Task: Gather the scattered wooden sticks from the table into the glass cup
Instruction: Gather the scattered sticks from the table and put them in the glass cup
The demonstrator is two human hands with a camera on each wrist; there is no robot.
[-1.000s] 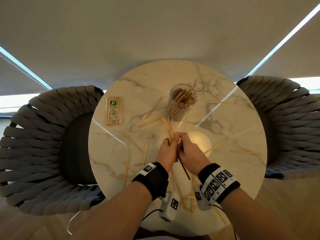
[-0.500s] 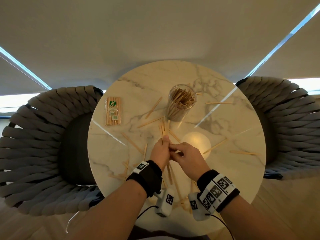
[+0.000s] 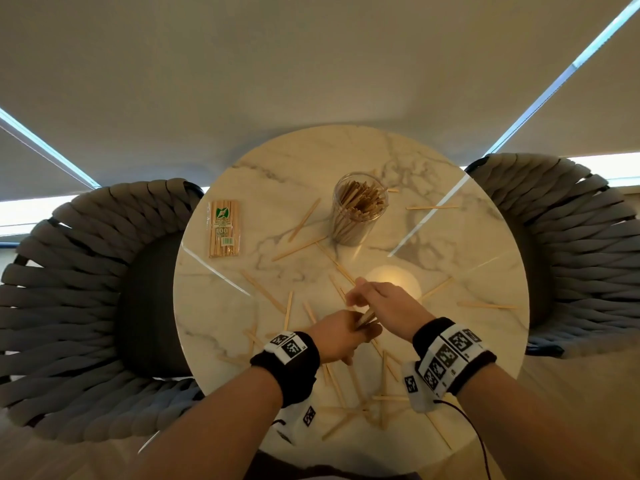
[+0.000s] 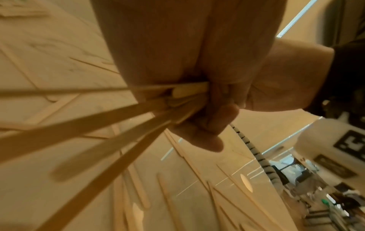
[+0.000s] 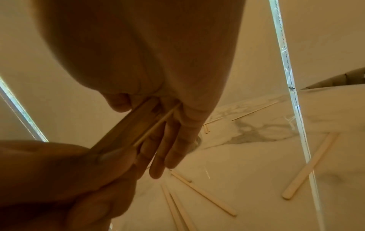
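Observation:
A glass cup (image 3: 346, 233) packed with wooden sticks stands at the back middle of the round marble table (image 3: 277, 188). My left hand (image 3: 341, 337) grips a bundle of sticks (image 3: 367, 318) near the table's front; in the left wrist view its curled fingers (image 4: 207, 123) clamp several sticks (image 4: 88, 121) that fan out. My right hand (image 3: 381, 303) lies just beyond the left hand. The bundle's other end (image 5: 128, 125) runs between its thumb and its nearly straight fingers (image 5: 169, 148). Loose sticks (image 3: 265, 292) lie scattered on the marble around both hands.
A sealed pack of sticks (image 3: 224, 228) lies at the table's left. Single sticks lie left of the cup (image 3: 304, 220), right of it (image 3: 433, 206), at the right edge (image 3: 488, 305) and by the front edge (image 3: 346, 386). Woven chairs flank the table, left (image 3: 69, 271) and right (image 3: 571, 237).
Both hands have come back from the cup toward the table's front. The bundle, which pointed up toward the cup, now lies low between the hands, the left hand nearer me.

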